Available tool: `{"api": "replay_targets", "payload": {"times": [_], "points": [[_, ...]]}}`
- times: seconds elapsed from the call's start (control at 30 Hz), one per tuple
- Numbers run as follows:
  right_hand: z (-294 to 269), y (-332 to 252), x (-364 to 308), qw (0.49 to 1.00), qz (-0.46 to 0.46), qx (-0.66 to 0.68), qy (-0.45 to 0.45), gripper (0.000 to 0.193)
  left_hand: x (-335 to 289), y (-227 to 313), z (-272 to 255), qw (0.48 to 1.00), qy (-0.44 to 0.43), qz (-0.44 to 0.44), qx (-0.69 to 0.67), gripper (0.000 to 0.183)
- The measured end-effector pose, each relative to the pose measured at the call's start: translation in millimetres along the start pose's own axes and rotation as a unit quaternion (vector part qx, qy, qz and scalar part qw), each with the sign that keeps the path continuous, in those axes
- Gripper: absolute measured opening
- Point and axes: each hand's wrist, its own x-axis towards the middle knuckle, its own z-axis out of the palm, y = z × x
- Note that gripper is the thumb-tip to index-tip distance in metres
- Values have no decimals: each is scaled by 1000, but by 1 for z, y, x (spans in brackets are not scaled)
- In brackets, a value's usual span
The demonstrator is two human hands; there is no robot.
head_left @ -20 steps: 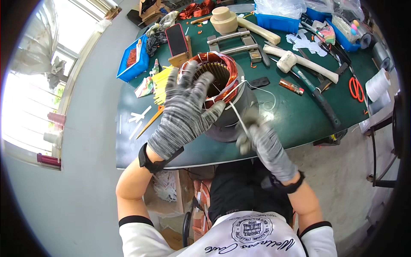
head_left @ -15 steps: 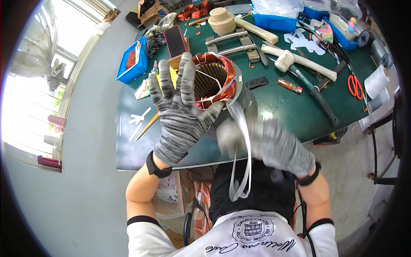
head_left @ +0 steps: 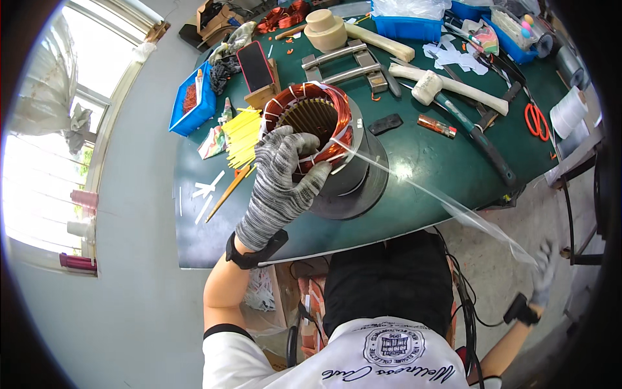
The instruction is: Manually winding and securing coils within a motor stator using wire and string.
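Stator — axis approx. vert., open end up — L hand on rim.

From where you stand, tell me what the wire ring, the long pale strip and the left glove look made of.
The wire ring looks like copper, probably varnished: thin orange-brown strands with a gloss.
The strip seems thin plastic film or fabric tape: whitish, partly see-through; I can't tell which.
The left glove appears knitted yarn, matte, with mottled grey streaks; fibre unclear.
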Motion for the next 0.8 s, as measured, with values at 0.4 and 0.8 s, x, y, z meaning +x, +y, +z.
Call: {"api": "replay_targets", "payload": {"times": [0.4, 0.8], "points": [[434, -25, -121, 689, -555, -330, -330, 16, 5, 18, -7, 952, -117, 123, 256, 41], [480, -29, -128, 693, 187, 49, -694, 13, -11, 7, 31, 947, -19, 64, 314, 48]]}}
